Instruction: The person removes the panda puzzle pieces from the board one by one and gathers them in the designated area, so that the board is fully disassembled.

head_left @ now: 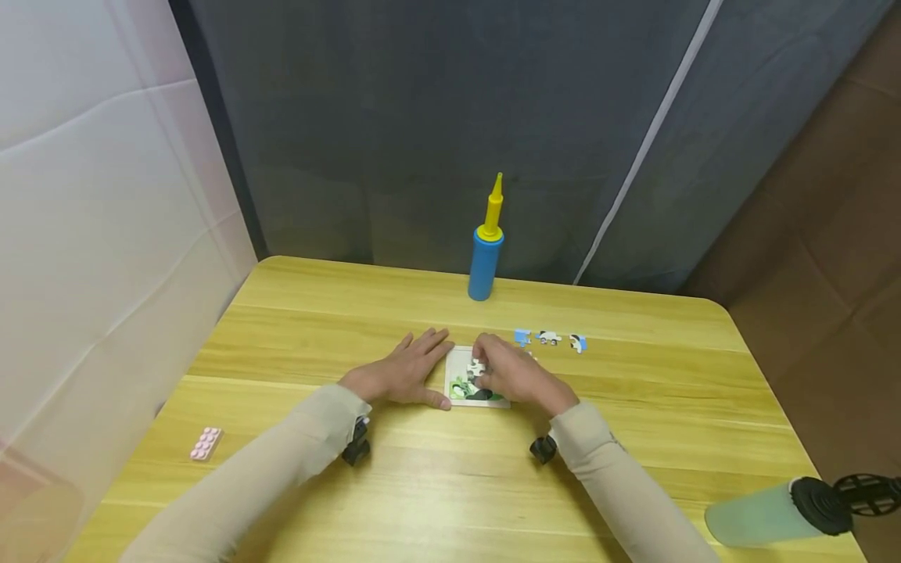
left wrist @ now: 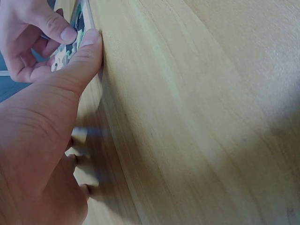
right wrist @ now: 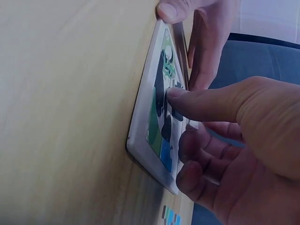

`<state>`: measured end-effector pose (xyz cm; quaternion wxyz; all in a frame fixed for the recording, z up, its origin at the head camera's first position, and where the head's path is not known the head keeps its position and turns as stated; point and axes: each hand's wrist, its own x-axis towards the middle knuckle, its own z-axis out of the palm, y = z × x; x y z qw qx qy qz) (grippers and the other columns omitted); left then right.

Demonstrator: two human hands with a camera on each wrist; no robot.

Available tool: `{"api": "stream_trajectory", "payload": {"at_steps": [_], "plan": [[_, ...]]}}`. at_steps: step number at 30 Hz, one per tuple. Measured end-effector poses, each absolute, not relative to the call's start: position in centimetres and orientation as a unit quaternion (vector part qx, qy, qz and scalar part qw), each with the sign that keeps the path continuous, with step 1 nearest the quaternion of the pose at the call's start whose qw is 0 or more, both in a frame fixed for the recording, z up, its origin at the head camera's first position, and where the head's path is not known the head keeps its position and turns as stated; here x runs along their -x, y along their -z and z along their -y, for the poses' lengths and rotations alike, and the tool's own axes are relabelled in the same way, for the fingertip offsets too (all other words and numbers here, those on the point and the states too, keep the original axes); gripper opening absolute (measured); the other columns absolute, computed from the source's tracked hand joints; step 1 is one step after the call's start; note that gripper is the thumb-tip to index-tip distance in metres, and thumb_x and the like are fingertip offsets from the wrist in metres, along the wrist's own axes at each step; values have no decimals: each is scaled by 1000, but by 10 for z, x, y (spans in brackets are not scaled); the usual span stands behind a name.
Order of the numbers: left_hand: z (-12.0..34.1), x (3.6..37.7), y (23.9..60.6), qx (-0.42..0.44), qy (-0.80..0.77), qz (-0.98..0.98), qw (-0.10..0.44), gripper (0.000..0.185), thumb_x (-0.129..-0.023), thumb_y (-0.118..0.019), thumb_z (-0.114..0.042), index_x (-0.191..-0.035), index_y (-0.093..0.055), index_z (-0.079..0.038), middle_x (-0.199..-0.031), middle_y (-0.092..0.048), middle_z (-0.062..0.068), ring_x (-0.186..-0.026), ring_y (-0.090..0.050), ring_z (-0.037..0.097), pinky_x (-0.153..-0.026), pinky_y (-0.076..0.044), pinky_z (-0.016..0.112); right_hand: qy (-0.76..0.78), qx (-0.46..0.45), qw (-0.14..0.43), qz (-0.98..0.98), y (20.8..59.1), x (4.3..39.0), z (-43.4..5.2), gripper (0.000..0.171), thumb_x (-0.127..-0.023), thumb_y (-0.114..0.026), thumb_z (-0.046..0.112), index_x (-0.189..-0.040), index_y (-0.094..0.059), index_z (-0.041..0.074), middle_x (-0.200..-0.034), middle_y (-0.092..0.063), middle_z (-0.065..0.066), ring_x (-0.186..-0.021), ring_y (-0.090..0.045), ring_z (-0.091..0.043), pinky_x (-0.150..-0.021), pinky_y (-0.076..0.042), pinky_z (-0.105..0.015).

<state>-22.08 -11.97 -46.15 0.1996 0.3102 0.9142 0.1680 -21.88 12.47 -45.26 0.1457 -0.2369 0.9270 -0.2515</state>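
A light-framed puzzle tray [head_left: 456,358] lies on the table, its lower part filled with a green, black and white picture. My left hand [head_left: 408,371] lies spread along the tray's left side. Its thumb [left wrist: 91,40] rests at the near corner, the other fingers on the table and at the tray's edge. Over the tray, my right hand [head_left: 517,371] pinches a white and dark puzzle piece [head_left: 476,367] between thumb and curled fingers. In the right wrist view the thumb [right wrist: 180,96] presses close over the picture [right wrist: 161,101]; the fingers hide part of the tray.
Several loose puzzle pieces [head_left: 549,338] lie beyond my right hand. A blue and yellow hand pump [head_left: 486,262] stands near the table's back edge. A pink toy brick [head_left: 206,443] sits at the left, and a pale green bottle [head_left: 760,514] lies at the front right.
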Motion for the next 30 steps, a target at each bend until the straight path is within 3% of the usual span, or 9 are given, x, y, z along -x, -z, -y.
{"api": "stream_trajectory", "payload": {"at_steps": [9, 17, 30], "plan": [[121, 222, 464, -313, -167, -915, 194, 110, -94, -75, -61, -170, -20, -3, -180, -7, 22, -168, -7, 44, -135, -8, 67, 278, 268, 105, -917, 454, 214, -128, 8, -107, -63, 10, -113, -58, 13, -103, -65, -2, -86, -58, -12, -74, -51, -29], [121, 222, 463, -311, -167, -915, 195, 109, -94, -75, -60, -169, -21, -3, -180, -8, 22, -168, -8, 45, -135, -9, 68, 284, 271, 95, -915, 452, 210, -129, 16, -108, -61, 11, -123, -67, 11, -108, -68, -2, -89, -61, -13, -78, -55, -32], [122, 221, 463, -313, -167, -916, 188, 109, -93, -76, -59, -169, -22, -2, -180, -9, 23, -167, -10, 46, -134, -9, 68, 325, 240, 85, -911, 449, 207, -135, 11, -109, -61, 18, -115, -70, 16, -111, -68, 0, -87, -58, -13, -81, -53, -33]]}}
